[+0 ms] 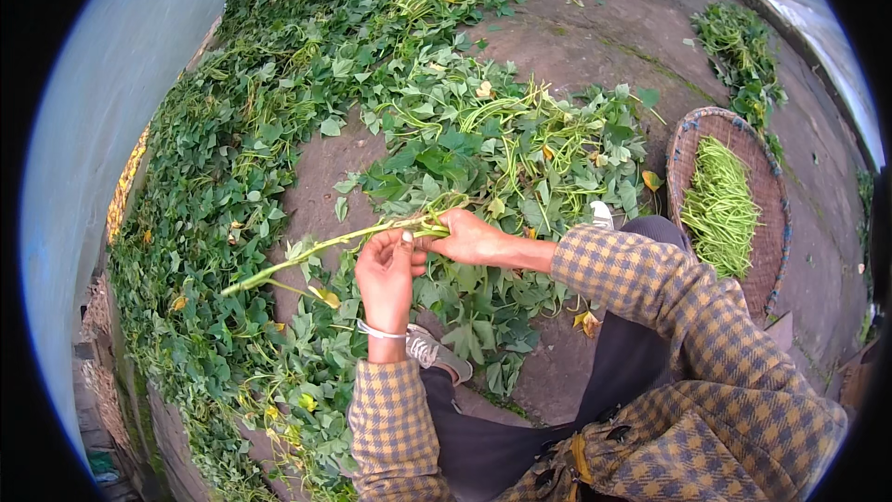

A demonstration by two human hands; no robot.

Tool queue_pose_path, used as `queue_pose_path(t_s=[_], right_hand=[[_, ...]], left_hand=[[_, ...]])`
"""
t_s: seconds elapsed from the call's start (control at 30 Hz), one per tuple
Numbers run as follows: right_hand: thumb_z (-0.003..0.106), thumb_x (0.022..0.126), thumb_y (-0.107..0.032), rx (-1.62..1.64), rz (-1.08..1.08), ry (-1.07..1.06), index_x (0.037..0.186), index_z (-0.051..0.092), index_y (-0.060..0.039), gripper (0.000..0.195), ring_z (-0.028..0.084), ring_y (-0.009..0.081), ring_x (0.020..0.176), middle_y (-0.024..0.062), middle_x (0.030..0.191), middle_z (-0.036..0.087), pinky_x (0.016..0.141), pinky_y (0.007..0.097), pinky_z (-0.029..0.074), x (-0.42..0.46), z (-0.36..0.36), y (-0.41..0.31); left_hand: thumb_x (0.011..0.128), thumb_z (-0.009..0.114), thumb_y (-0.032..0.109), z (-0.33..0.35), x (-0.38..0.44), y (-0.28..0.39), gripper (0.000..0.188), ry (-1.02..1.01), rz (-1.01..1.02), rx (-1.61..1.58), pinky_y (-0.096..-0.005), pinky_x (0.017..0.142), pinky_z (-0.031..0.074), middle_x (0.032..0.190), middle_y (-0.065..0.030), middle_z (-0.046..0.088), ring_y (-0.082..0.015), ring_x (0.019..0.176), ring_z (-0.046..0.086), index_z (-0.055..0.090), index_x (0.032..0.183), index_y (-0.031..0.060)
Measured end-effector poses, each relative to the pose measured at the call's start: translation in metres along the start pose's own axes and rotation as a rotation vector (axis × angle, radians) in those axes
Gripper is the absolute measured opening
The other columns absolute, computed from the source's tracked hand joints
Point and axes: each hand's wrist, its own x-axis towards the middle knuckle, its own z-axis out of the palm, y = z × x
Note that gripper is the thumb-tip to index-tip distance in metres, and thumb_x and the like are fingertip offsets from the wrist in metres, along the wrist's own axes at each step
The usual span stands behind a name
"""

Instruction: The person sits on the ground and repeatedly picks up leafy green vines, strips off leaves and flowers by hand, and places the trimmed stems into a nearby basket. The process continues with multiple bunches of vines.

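A long green vine stem (300,259), which looks like sweet potato vine, slants across in front of me with a yellowing leaf (326,297) near its lower end. My right hand (470,238) grips the upper end of the stem together with some short green stalks. Just beside it, my left hand (389,270) has thumb and forefinger pinched together at the stem's underside, its other fingers curled. Below both hands lies a heap of leafy vines (481,146), with green stalks showing among the leaves.
At the right, a shallow woven basket (770,237) with a blue-bound rim holds a pile of trimmed green stalks (721,209). A broad spread of vines (202,174) covers the left side. Another small vine clump (742,56) lies beyond the basket on the concrete floor (592,21).
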Motion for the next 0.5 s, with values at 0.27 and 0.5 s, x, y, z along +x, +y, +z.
queue_pose_path(t_s=[0.27,0.5], right_hand=[[0.068,0.079,-0.017,-0.475,-0.258,-0.117,0.094,0.067,-0.0052,0.019,0.065,0.0213,0.073,0.0125,0.079,0.067,0.068,0.0359,0.049,-0.001,-0.019,-0.019],[0.068,0.078,-0.017,-0.633,-0.446,0.052,0.082,0.066,-0.0031,0.015,0.061,0.0228,0.062,0.0131,0.073,0.064,0.057,0.0381,0.045,-0.004,-0.034,-0.042]], left_hand=[[0.079,0.064,0.004,-0.005,0.005,-0.014,0.015,0.176,0.803,0.799,-0.0367,0.074,0.045,0.089,-0.012,0.06,-0.0267,0.085,0.057,0.06,0.094,0.0014],[0.087,0.064,0.011,-0.003,0.019,-0.024,0.009,0.117,0.438,0.05,-0.0178,0.058,0.037,0.072,0.0053,0.054,-0.0027,0.065,0.044,0.061,0.087,0.0023]])
